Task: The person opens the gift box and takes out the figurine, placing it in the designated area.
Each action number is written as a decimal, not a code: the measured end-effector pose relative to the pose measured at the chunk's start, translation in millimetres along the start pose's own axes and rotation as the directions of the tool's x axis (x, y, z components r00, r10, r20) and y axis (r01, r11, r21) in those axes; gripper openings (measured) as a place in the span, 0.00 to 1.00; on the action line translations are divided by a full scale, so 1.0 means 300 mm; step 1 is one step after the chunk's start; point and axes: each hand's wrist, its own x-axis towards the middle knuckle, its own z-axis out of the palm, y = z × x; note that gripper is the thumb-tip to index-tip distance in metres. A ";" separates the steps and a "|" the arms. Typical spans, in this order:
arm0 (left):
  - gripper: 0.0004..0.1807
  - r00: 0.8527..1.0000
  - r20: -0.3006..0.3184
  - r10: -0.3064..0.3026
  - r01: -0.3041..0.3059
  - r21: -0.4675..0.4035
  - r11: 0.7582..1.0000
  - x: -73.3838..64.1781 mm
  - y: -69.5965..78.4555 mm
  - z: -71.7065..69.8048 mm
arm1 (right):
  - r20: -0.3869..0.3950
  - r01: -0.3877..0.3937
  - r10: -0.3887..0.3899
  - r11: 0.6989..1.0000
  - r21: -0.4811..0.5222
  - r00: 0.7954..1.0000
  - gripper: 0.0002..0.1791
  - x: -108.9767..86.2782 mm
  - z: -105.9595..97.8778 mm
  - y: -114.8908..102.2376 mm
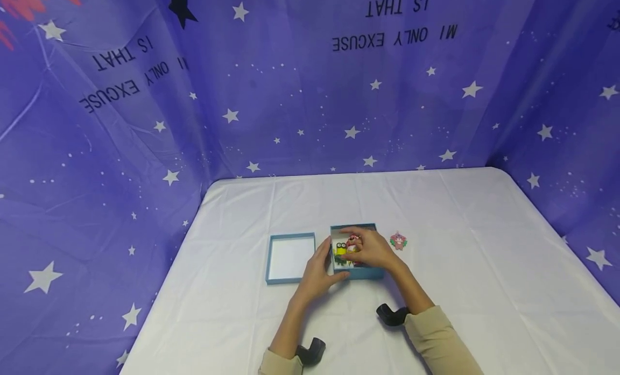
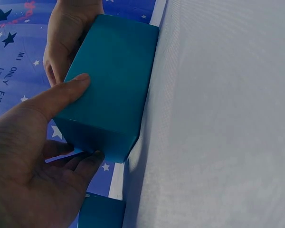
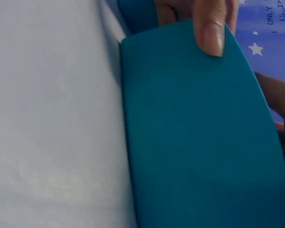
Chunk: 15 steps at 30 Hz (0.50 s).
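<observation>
A blue open-topped box (image 1: 358,274) stands on the table, with small toy figures inside. Among them are a yellow minion figure (image 1: 341,248) and a red-and-brown bear-like figure (image 1: 352,239). My left hand (image 1: 317,273) grips the box's near left corner, its thumb (image 2: 78,86) on the front wall and its fingers against the left side. Reaching over the right wall, my right hand (image 1: 375,249) has its fingers inside the box around the figures. The wall hides those fingertips in the right wrist view, so any hold on a figure is unclear.
Left of the box lies a shallow blue-rimmed lid (image 1: 267,259) with a white inside. A small pink figure with green edges (image 1: 399,240) lies to the right. White cloth covers the table (image 1: 484,267); a purple star-printed curtain (image 1: 310,95) hangs behind and at the sides.
</observation>
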 end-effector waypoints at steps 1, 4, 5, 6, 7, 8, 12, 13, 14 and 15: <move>0.52 1.000 0.000 -0.001 0.001 0.001 1.000 0.001 0.000 -0.001 | -0.006 -0.006 0.006 0.999 -0.039 1.000 0.35 0.002 0.003 -0.004; 0.52 1.000 0.004 -0.009 0.009 0.000 1.000 0.004 0.002 -0.005 | -0.026 -0.020 0.016 0.992 -0.127 1.000 0.35 0.007 0.012 -0.011; 0.52 1.000 0.005 -0.010 0.010 0.001 1.000 0.004 0.002 -0.005 | -0.033 -0.020 0.016 0.988 -0.152 0.999 0.35 0.008 0.015 -0.012; 0.52 1.000 0.005 -0.011 0.011 0.000 1.000 0.004 0.002 -0.006 | -0.038 -0.020 0.014 0.985 -0.174 0.999 0.35 0.008 0.017 -0.014; 0.52 1.000 0.004 -0.012 0.012 0.000 1.000 0.004 0.001 -0.006 | -0.042 -0.020 0.012 0.980 -0.196 0.999 0.35 0.008 0.020 -0.015; 0.51 1.000 0.002 -0.010 0.010 -0.003 1.000 0.004 0.001 -0.005 | -0.045 -0.017 0.007 0.976 -0.219 0.999 0.35 0.007 0.022 -0.016; 0.51 1.000 -0.003 -0.007 0.007 -0.001 1.000 0.002 0.000 -0.002 | -0.061 0.002 -0.021 0.954 -0.299 0.998 0.37 0.001 0.028 -0.022; 0.51 1.000 -0.003 -0.007 0.007 0.003 1.000 0.002 -0.001 -0.001 | -0.064 0.004 -0.025 0.950 -0.311 0.998 0.37 -0.001 0.029 -0.023; 0.51 1.000 -0.001 -0.007 0.007 0.005 1.000 0.002 -0.001 0.000 | -0.065 0.003 -0.026 0.947 -0.322 0.998 0.37 -0.003 0.030 -0.024; 0.51 1.000 0.000 -0.005 0.005 0.008 1.000 0.002 -0.001 0.001 | -0.067 0.002 -0.026 0.944 -0.330 0.997 0.38 -0.004 0.030 -0.026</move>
